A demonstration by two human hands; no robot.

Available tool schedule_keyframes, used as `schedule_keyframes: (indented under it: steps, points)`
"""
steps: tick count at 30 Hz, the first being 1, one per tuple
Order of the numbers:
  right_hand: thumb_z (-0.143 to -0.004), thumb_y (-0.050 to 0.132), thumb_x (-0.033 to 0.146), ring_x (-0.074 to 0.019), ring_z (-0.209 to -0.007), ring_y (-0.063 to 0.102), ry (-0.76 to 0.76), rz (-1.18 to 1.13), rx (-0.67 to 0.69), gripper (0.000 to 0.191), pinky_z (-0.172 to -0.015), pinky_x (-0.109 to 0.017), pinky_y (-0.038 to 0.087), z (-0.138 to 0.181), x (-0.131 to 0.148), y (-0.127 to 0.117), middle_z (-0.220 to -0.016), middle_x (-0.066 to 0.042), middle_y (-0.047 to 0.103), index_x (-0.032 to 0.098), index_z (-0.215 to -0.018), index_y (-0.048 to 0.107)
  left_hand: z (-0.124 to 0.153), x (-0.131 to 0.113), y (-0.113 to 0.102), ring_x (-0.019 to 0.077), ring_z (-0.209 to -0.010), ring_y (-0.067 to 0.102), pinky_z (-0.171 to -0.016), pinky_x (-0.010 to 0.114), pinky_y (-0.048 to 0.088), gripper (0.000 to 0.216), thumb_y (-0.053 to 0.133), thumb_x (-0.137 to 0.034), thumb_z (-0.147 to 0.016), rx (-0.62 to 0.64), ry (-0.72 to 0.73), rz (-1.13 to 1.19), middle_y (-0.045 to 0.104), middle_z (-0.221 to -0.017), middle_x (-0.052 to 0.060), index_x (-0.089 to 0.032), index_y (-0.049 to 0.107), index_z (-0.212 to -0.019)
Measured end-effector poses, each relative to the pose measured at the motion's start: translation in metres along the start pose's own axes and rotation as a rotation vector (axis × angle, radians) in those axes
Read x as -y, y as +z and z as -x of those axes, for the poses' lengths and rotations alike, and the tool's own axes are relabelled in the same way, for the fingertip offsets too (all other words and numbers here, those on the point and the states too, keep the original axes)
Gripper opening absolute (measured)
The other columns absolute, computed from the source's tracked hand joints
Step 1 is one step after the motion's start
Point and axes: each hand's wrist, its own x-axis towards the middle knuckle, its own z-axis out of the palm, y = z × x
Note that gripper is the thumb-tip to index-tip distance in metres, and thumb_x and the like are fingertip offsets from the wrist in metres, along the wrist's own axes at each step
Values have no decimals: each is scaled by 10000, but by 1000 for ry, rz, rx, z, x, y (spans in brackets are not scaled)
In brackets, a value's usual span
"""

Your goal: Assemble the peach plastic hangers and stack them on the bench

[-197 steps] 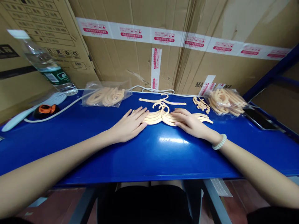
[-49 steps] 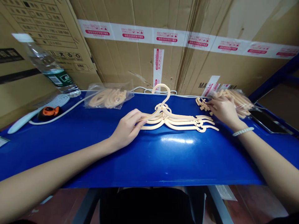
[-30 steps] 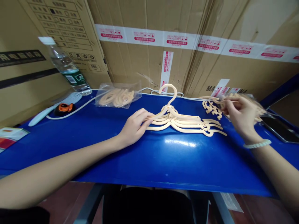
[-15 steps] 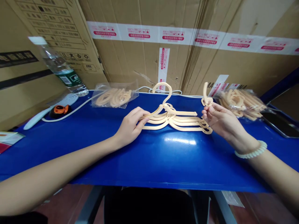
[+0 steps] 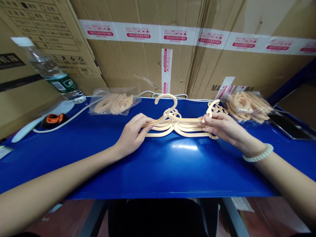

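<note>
A cream plastic clothes hanger (image 5: 175, 102) stands with its hook up, its left arm pinched between the thumb and fingers of my left hand (image 5: 134, 133). Between the fingertips of my right hand (image 5: 223, 127) is a small curved cream hanger end piece (image 5: 210, 108), which meets the tip of the hanger's right arm. Whether the two parts are joined I cannot tell. Just below and behind lie several more cream hangers (image 5: 190, 134), stacked flat on the blue table (image 5: 160, 171). More small cream pieces (image 5: 218, 108) lie behind my right hand, partly covered by it.
A clear bag of cream parts (image 5: 115, 102) lies back left, and a fuller bag (image 5: 248, 105) back right beside a dark phone (image 5: 291, 126). At left are a water bottle (image 5: 55, 77), a pale brush (image 5: 46, 117) and an orange-black object (image 5: 53, 120). Cardboard boxes (image 5: 138, 62) stand behind.
My right hand has moved left and down, bringing the end piece to the hanger's right arm tip. My left hand keeps its hold. The camera view has shifted slightly.
</note>
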Motion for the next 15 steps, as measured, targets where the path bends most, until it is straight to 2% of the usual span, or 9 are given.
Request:
schedule_keyframes:
  steps: [6, 15]
  points:
    - [-707, 901, 239, -166, -735, 728, 101, -146, 9, 200, -695, -230, 623, -2, 2, -2, -763, -49, 718, 185, -790, 727, 0, -1, -1, 209, -919, 613, -837, 330, 492, 169, 511, -156, -984, -13, 24, 14, 654, -974, 71, -168, 663, -1057]
    - [-741, 858, 162, -169, -776, 729, 171, -216, -1, 150, -610, -210, 598, 0, 6, -2, -795, -31, 722, 187, -760, 711, 0, 0, -1, 193, -904, 613, -819, 300, 488, 162, 528, -137, -977, -26, 35, 2, 651, -965, 67, -161, 669, -1052]
